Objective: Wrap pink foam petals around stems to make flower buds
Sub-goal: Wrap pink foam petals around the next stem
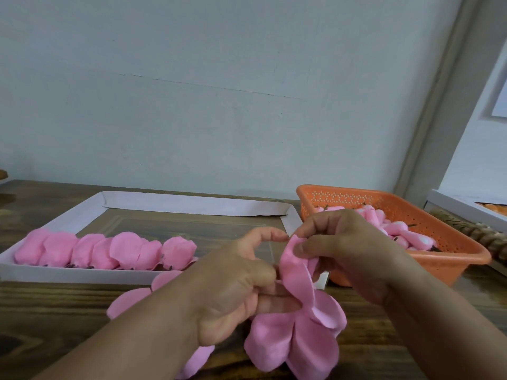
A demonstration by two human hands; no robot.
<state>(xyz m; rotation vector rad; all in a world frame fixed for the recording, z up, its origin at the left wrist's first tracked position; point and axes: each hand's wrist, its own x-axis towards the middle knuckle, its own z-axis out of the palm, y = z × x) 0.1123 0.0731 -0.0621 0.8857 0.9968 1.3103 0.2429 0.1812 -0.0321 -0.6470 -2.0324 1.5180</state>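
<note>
The right hand (345, 248) pinched the top edge of one pink petal (295, 267) between thumb and fingers and bent it inward. The left hand (236, 286) held the base of the same flower (296, 325) from the other side, with its fingers curled around the middle where the stem should be; the stem itself was hidden by the hands. The flower was above the near edge of the table (55, 311), between the two hands. Only the one petal stood up; the other petals were hanging open below the hands, so this bud was, I think, at an early stage.

Two loose petals (131, 300) lay on the table under the left forearm.

Behind the left hand, a white tray (192, 205) carried a row of open pink flowers (109, 250) along its near edge. They seemed to wait for wrapping. Behind the right hand, near the right edge of the table, an orange basket (452, 259) held a pile of closed buds (397, 229), which looked finished. So one part of the work was done, and at least the row in the tray was left.
</note>
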